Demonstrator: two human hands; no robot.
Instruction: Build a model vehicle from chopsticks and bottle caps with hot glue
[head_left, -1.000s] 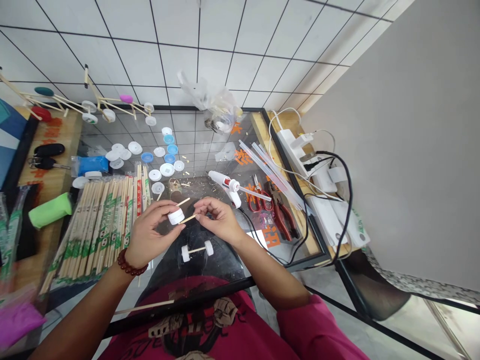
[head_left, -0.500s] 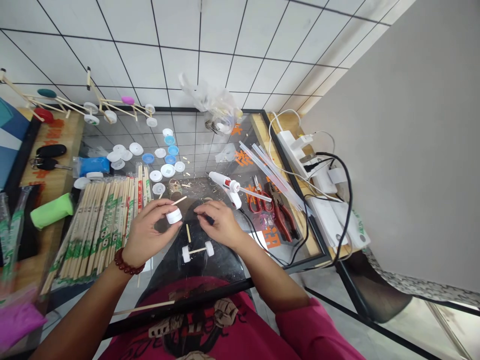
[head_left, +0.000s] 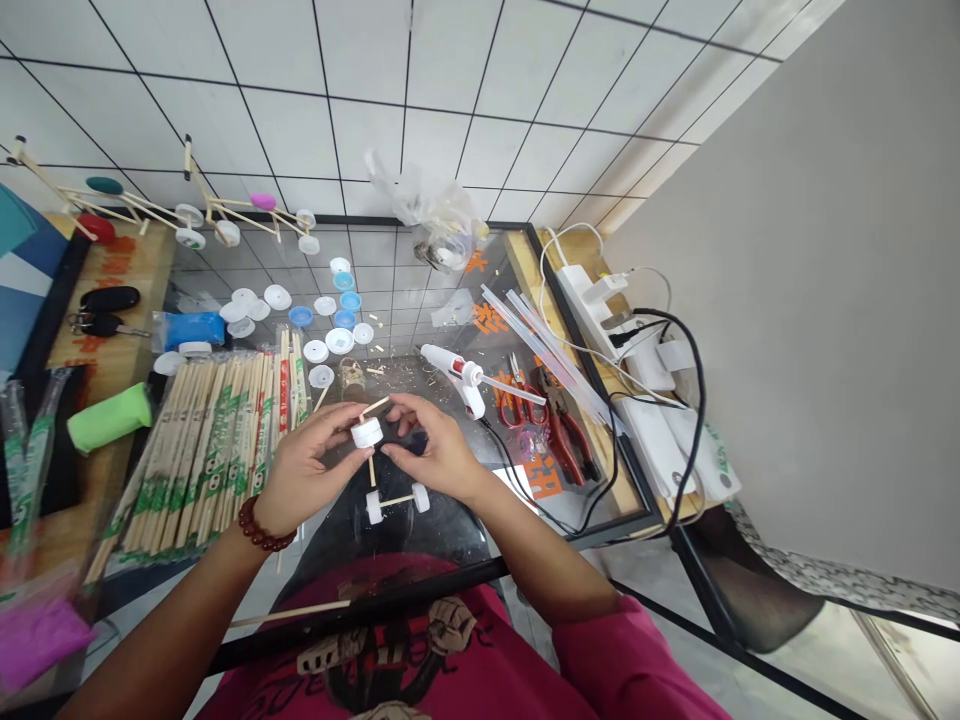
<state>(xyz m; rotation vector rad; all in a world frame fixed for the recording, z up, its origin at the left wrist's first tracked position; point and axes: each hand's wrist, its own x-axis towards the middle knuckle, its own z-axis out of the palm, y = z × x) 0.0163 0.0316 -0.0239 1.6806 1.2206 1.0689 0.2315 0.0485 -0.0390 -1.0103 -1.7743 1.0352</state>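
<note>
In my left hand (head_left: 311, 465) is a white bottle-cap wheel (head_left: 367, 433), pinched between thumb and fingers, with a short wooden stick (head_left: 376, 406) at its upper side. My right hand (head_left: 433, 448) is close on the other side, thumb and index finger apart. Its index fingertip is at the stick's far end; whether it presses on it I cannot tell. Below the hands lies an axle stick (head_left: 397, 501) with a white cap wheel (head_left: 373, 507) at one end and another (head_left: 421, 497) at the other. A loose stick piece (head_left: 372, 472) lies just above that axle.
A white glue gun (head_left: 454, 372), red-handled scissors (head_left: 521, 405) and pliers (head_left: 566, 440) lie to the right, near clear glue sticks (head_left: 555, 355). Wrapped chopsticks (head_left: 202, 450) spread at left. White and blue caps (head_left: 345, 300) and finished stick models (head_left: 225, 212) stand farther back. A power strip (head_left: 585, 300) sits right.
My left hand has moved slightly right with the cap wheel and stick. My right hand has shifted its fingers up toward the stick's end, and its thumb now shows near the wheel.
</note>
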